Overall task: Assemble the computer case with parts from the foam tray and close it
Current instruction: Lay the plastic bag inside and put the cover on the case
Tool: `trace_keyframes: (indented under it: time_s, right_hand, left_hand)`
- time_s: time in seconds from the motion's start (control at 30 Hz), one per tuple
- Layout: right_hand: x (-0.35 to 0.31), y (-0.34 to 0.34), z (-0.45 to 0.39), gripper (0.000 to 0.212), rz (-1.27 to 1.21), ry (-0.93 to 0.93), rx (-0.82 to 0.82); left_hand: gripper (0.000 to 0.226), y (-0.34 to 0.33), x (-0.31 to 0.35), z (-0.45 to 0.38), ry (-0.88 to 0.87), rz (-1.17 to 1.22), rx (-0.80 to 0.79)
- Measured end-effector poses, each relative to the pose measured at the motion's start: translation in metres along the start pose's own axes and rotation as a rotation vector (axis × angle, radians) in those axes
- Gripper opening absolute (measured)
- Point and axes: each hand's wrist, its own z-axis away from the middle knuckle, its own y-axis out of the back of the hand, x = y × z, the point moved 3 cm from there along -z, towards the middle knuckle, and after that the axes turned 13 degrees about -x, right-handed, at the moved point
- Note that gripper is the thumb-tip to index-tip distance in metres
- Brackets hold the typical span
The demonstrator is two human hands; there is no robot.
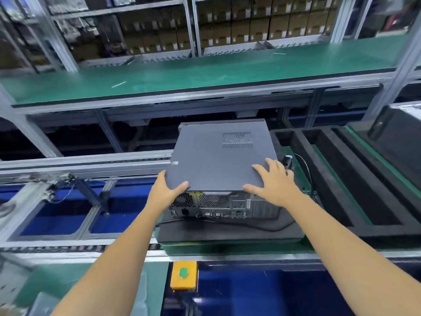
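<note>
At centre, on a black foam pad (227,233): dark grey metal computer case (218,156), side panel on top, rear ports facing the viewer. Left hand (167,192) grips its near-left corner, thumb on top. Right hand (272,179) lies flat, fingers spread, on the near-right top. Black slotted foam tray (341,179) just beside, to the right. Yellow box with green button (183,274) at near edge.
</note>
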Motion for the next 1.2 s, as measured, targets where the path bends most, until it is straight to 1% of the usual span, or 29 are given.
trace_keyframes:
  time_s: [0.07, 0.13, 0.17, 0.23, 0.3, 0.4, 0.53, 0.67, 0.73, 0.83, 0.97, 1.13, 1.2]
  right_hand:
    - [0.005, -0.004, 0.009, 0.094, -0.092, -0.064, -0.057]
    - [0.008, -0.007, 0.015, 0.101, -0.265, -0.089, -0.092]
    - [0.008, -0.008, 0.018, 0.102, -0.344, -0.095, -0.097]
    - [0.008, -0.008, 0.020, 0.101, -0.419, -0.093, -0.094]
    - [0.009, -0.005, 0.021, 0.095, -0.424, -0.077, -0.106]
    - [0.013, -0.003, 0.021, 0.083, -0.388, -0.053, -0.112]
    - [0.015, -0.004, 0.020, 0.083, -0.338, -0.066, -0.057]
    - [0.016, -0.008, 0.019, 0.080, -0.302, -0.064, 0.019]
    - [0.016, -0.007, 0.019, 0.079, -0.289, -0.058, 0.046]
    - [0.016, -0.001, 0.023, 0.079, -0.310, -0.056, 0.016]
    - [0.022, 0.004, 0.027, 0.073, -0.380, -0.050, -0.050]
    - [0.020, -0.001, 0.021, 0.068, -0.319, -0.079, -0.021]
    - [0.022, -0.001, 0.018, 0.063, -0.317, -0.087, -0.004]
  left_hand:
    - [0.079, 0.003, -0.002, 0.005, -0.006, 0.040, -0.062]
    - [0.085, 0.006, -0.003, 0.006, -0.015, 0.007, -0.088]
    - [0.086, 0.007, -0.003, 0.007, -0.019, -0.020, -0.082]
    - [0.081, 0.007, -0.003, 0.008, -0.046, -0.055, -0.048]
    - [0.078, 0.006, -0.003, 0.007, -0.034, -0.057, -0.021]
    - [0.081, 0.005, -0.006, 0.004, 0.017, -0.056, 0.014]
    - [0.085, 0.004, -0.008, -0.001, 0.022, -0.070, 0.062]
    - [0.083, 0.003, -0.009, -0.001, 0.023, -0.084, 0.139]
    - [0.082, 0.003, -0.007, -0.001, 0.023, -0.108, 0.150]
    - [0.075, 0.007, -0.006, 0.004, 0.006, -0.122, 0.126]
    - [0.063, 0.012, -0.012, 0.004, -0.014, -0.079, 0.053]
    - [0.037, 0.010, -0.012, 0.001, 0.003, -0.095, 0.111]
    - [0.030, 0.011, -0.011, 0.000, 0.012, -0.091, 0.142]
